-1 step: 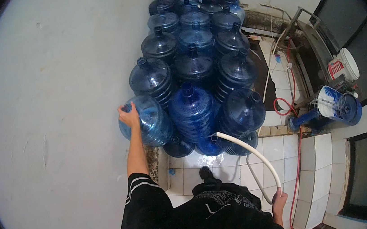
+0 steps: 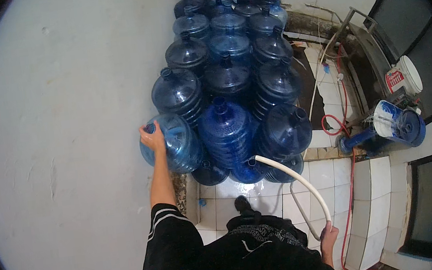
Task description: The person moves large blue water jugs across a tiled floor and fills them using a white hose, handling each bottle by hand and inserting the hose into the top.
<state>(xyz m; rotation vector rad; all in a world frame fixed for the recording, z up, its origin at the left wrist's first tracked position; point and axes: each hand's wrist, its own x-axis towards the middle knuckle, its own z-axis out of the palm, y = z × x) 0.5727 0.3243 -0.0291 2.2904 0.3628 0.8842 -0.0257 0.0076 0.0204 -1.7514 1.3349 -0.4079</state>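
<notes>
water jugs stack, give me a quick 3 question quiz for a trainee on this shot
1. True or false: the left hand grips the neck of a light blue jug lying tilted at the stack's near left corner.
2. What does the right hand hold? A) a white hose B) a bucket C) a jug cap
3. Fill in: the far end of the hose meets the mouth of a low front ____.

Key: 1 true; 2 A; 3 jug

Red-labelled white bucket (image 2: 404, 77) — far right
</notes>
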